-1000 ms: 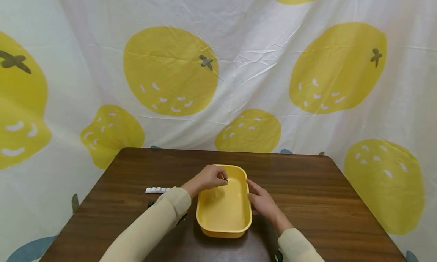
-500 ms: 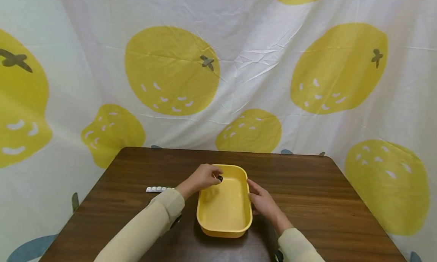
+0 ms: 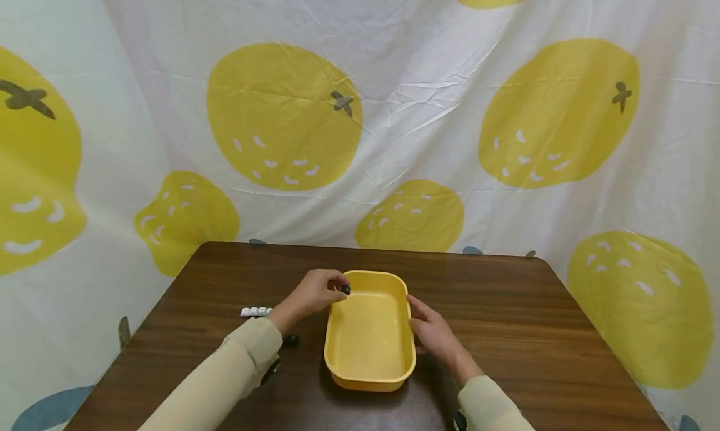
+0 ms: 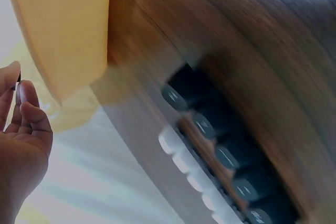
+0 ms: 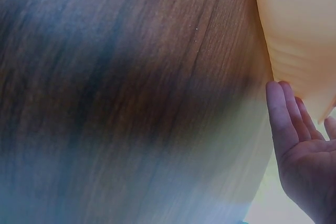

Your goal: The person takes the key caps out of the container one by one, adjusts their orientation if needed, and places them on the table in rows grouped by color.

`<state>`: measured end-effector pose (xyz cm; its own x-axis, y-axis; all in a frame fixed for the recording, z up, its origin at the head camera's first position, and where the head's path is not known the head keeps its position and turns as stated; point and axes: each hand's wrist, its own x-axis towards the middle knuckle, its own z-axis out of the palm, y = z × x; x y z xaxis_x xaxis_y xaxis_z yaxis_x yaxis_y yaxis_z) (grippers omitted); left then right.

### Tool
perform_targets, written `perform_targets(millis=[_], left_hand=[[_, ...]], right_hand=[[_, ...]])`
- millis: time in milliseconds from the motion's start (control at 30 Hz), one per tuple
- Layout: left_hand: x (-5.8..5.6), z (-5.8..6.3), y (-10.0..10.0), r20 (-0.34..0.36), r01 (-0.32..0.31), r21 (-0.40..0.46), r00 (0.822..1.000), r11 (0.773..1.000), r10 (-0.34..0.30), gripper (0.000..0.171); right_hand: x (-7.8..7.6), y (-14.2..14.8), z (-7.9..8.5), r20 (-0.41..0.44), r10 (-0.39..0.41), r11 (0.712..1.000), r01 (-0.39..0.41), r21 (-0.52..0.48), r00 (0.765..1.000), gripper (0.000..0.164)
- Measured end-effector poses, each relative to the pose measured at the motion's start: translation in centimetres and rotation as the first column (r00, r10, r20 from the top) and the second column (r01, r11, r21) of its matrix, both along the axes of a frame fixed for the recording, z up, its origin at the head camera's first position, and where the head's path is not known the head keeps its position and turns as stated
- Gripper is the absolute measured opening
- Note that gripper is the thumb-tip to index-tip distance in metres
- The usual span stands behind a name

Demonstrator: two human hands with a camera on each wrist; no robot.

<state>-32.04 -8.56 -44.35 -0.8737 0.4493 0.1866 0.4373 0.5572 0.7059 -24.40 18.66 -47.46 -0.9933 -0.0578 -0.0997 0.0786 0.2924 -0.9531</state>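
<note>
Between thumb and fingertips my left hand pinches a small black keycap, over the left rim of a yellow plastic bin. Only a dark sliver of that keycap shows in the left wrist view. My right hand rests against the bin's right side; the right wrist view has its straight fingers touching the outer wall. Left of the bin lie a row of black keycaps with pale markings and a row of white keycaps, both partly hidden by the left arm in the head view.
The bin stands on a dark wood-grain table. Behind the table hangs a white curtain with large yellow lemons.
My left hand has moved left with the keycap, from above the bin's inside to its left rim. The left sleeve has shifted, uncovering some black keycaps. My right hand stays put.
</note>
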Motion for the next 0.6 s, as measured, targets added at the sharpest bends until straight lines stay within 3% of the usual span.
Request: perform_targets(millis=[133, 300, 600], left_hand=[[0.2, 0.1, -1.6, 0.049, -0.054, 0.045, 0.997, 0.998, 0.052, 0.016], [0.5, 0.1, -4.2, 0.062, -0.086, 0.071, 0.995, 0.994, 0.081, 0.019], [1.3, -0.2, -10.2, 0.037, -0.182, 0.005, 0.983, 0.983, 0.182, 0.020]], right_hand=[[0.0, 0.0, -0.1, 0.006, 0.000, 1.000, 0.000, -0.014, 1.000, 0.055], [0.1, -0.1, -0.1, 0.010, 0.003, 1.000, -0.003, -0.022, 1.000, 0.055], [0.1, 0.0, 0.1, 0.012, 0.009, 0.999, -0.008, -0.036, 1.000, 0.055]])
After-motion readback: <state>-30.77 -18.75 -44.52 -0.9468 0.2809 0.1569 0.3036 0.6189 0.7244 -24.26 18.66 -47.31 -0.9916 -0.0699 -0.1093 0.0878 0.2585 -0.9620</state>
